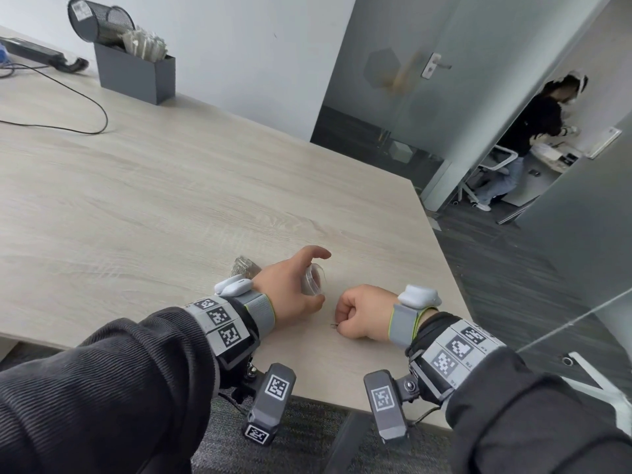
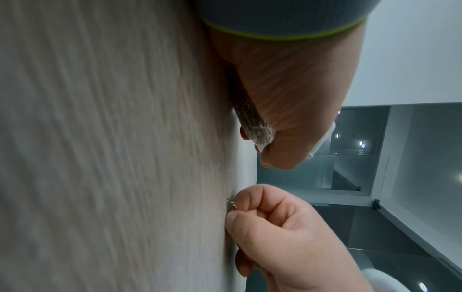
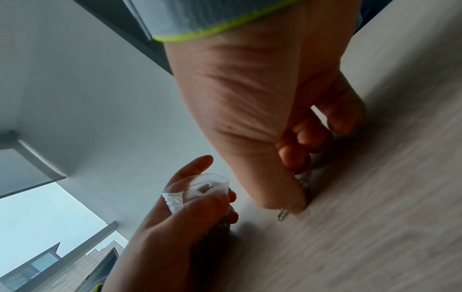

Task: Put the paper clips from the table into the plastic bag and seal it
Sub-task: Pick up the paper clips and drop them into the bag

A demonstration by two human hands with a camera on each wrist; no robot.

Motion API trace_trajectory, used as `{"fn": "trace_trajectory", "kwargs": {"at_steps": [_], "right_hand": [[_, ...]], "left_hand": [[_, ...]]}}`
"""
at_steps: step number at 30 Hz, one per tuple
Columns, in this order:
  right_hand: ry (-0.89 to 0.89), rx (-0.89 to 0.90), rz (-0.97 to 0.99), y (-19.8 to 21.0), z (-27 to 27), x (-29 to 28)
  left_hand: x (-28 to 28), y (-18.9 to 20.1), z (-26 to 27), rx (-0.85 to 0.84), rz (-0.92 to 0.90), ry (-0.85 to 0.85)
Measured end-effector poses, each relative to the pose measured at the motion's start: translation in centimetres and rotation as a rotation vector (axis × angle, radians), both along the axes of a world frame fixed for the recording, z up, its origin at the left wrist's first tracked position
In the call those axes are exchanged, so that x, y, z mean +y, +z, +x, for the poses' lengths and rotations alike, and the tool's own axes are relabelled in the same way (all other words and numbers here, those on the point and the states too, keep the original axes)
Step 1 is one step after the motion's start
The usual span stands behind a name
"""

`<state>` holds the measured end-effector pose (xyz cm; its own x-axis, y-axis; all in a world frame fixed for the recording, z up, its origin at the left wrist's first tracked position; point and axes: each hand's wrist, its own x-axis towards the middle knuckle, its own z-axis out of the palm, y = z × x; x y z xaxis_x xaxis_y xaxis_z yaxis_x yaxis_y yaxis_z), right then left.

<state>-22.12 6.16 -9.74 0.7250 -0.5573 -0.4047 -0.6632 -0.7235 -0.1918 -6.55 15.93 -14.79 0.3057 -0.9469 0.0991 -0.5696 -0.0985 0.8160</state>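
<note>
My left hand point(image 1: 294, 285) grips a small clear plastic bag point(image 1: 313, 280) near the table's front edge, with the bag's mouth held open toward my right hand. In the right wrist view the bag point(image 3: 200, 191) shows several paper clips inside its lower part. A short way to the right, my right hand point(image 1: 359, 314) is curled on the table and pinches metal paper clips point(image 3: 283, 214) against the wood. One clip tip point(image 1: 333, 325) pokes out by the fingers. The left wrist view shows the same clips point(image 2: 231, 204) at the fingertips.
The light wooden table point(image 1: 171, 186) carries a grey box point(image 1: 136, 75) with a tilted mesh cup point(image 1: 99, 20) at the far left, plus a black cable point(image 1: 68, 90). The table's right edge point(image 1: 441, 241) drops to dark carpet. A person works beyond a glass door point(image 1: 533, 131).
</note>
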Motion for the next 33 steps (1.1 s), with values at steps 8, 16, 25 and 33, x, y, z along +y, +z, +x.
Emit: {"fn": "trace_trajectory", "kwargs": {"at_steps": [8, 16, 25, 33], "right_hand": [[0.017, 0.023, 0.048, -0.2, -0.5, 0.0], [-0.269, -0.619, 0.245, 0.1, 0.4, -0.4], [-0.217, -0.879, 0.307, -0.1, 1.9, 1.3], [-0.03, -0.781, 0.162, -0.6, 0.5, 2.1]], "left_hand": [[0.1, 0.1, -0.1, -0.006, 0.008, -0.011], [0.2, 0.2, -0.1, -0.032, -0.001, -0.021], [0.7, 0.4, -0.2, -0.036, -0.019, -0.028], [0.8, 0.4, -0.3, -0.026, -0.058, -0.059]]}}
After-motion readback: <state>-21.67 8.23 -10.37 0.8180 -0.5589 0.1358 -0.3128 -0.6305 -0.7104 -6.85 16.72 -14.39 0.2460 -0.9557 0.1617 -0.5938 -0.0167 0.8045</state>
